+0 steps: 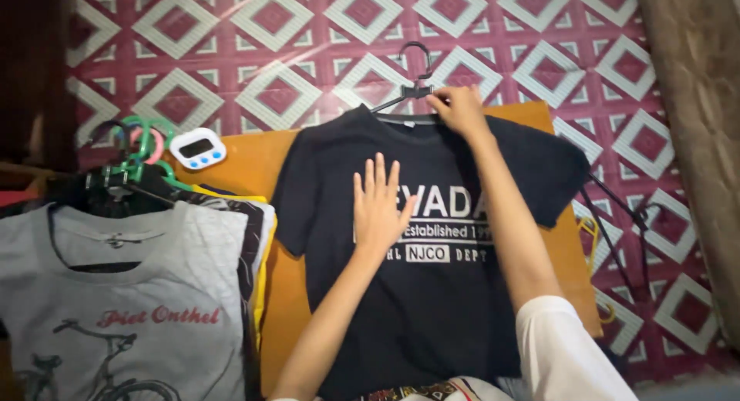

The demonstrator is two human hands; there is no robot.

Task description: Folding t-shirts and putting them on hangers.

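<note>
A black T-shirt point(432, 293) with white print lies face up on an orange board point(247, 166). A black hanger point(412, 85) sits in its collar, hook pointing away from me. My left hand point(379, 204) rests flat on the chest of the shirt, fingers spread. My right hand point(459, 108) pinches the hanger and the collar at the shirt's neck.
On the left lies a stack of hung shirts, a grey T-shirt point(146, 308) with a bicycle print on top, green and black hangers point(135, 158) above it. A small white digital timer point(198, 148) sits on the board. More black hangers point(617, 208) lie at the right on the patterned mat point(539, 39).
</note>
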